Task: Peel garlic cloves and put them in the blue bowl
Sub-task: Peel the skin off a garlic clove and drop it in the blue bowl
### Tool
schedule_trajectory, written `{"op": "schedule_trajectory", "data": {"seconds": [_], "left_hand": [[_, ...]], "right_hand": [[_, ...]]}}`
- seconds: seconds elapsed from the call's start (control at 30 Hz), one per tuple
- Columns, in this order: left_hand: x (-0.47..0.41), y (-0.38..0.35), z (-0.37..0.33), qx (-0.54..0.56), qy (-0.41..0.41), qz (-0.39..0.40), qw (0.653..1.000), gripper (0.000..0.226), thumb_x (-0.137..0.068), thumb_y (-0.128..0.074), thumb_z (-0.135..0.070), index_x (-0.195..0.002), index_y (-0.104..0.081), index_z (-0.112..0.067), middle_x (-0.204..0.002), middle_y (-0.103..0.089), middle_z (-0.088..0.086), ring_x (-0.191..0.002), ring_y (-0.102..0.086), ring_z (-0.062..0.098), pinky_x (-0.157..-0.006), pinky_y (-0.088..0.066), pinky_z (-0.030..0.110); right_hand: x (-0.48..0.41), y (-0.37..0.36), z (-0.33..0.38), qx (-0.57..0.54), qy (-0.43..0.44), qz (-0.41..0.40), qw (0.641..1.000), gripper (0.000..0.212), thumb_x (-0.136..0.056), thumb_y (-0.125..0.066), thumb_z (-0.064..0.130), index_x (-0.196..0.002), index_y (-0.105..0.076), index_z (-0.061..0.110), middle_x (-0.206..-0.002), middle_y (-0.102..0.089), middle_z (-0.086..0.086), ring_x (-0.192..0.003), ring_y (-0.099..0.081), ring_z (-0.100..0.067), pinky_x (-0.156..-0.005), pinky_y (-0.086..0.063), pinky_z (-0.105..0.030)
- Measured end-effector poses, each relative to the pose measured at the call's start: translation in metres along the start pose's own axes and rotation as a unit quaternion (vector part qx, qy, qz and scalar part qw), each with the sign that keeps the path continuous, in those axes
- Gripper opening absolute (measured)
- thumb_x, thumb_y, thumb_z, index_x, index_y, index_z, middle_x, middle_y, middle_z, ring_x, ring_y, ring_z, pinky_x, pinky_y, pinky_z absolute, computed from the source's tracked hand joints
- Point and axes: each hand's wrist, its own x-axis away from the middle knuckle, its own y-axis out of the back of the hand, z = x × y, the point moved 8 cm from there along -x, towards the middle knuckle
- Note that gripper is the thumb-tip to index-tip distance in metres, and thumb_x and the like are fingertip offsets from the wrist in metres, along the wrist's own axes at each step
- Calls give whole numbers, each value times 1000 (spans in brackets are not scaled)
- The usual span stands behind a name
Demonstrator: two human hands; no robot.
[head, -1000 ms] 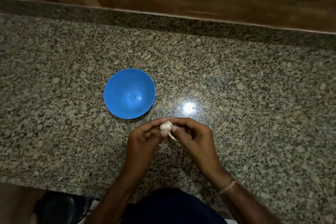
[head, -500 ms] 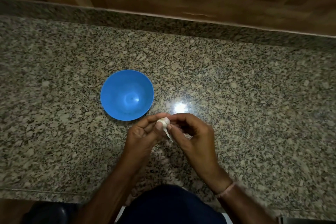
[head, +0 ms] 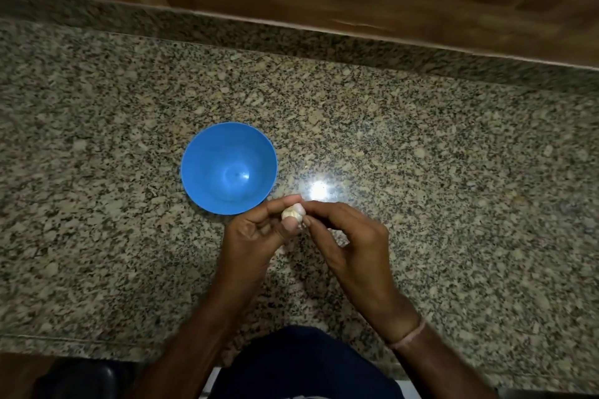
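We look down on a speckled granite countertop (head: pixel 421 172). Our left hand (head: pixel 256 233) pinches a small pale garlic clove (head: pixel 292 212) between thumb and curled forefinger. It holds the clove in the air just beside the near rim of the blue bowl (head: pixel 207 159). No peeled clove shows inside the bowl.

Our right hand (head: pixel 350 236) meets the clove from the other side, its thumb and forefinger tips pinching at the papery skin. Its other fingers curl loosely beneath. We cannot tell whether any skin is lifting, because the clove is small and partly hidden by fingertips.

To peel well, we judge that the left pinch should be firm but gentle, so the clove neither slips nor bruises. The right fingertips should catch a loose edge and draw it off in strips. Working close to the bowl makes for a short drop once the clove is bare.
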Motion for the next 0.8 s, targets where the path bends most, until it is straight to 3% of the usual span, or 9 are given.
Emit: {"op": "schedule_trajectory", "data": {"seconds": [0.37, 0.53, 0.67, 0.8], "left_hand": [[4, -3, -6, -63, -23, -10, 998, 30, -90, -72, 1, -115, -76, -12, -110, -79, 5, -106, -74, 22, -85, -60, 29], [3, -5, -3, -54, -27, -17, 998, 32, -85, -74, -7, -117, -75, -10, -111, -79, 6, -106, -75, 24, -86, -60, 29], [2, 0, 0, -64, -16, -10, 998, 32, -83, -76, -13, -115, -76, -9, -110, -79, 7, -104, -75, 25, -84, -60, 27], [3, 2, 5, -94, -1, 16, 995, 33, -83, -77, -15, -115, -76, -7, -110, -79, 7, -102, -75, 31, -88, -62, 35]], "right_hand": [[1, -2, 5, 111, 73, -5, 991, 21, -102, -67, 14, -119, -73, 4, -108, -74, -5, -95, -71, -10, -83, -57, -22], [3, -4, 2, 110, 61, -20, 992, 20, -102, -66, 13, -120, -72, 4, -107, -73, -4, -93, -69, -8, -81, -55, -18], [5, -6, -6, 40, 36, 26, 998, 25, -102, -66, 9, -127, -70, 6, -112, -72, -1, -101, -67, -3, -87, -51, -16], [8, -10, -10, 65, 52, 55, 995, 20, -103, -66, 11, -122, -70, 7, -107, -69, -1, -94, -66, -6, -81, -53, -20]]}}
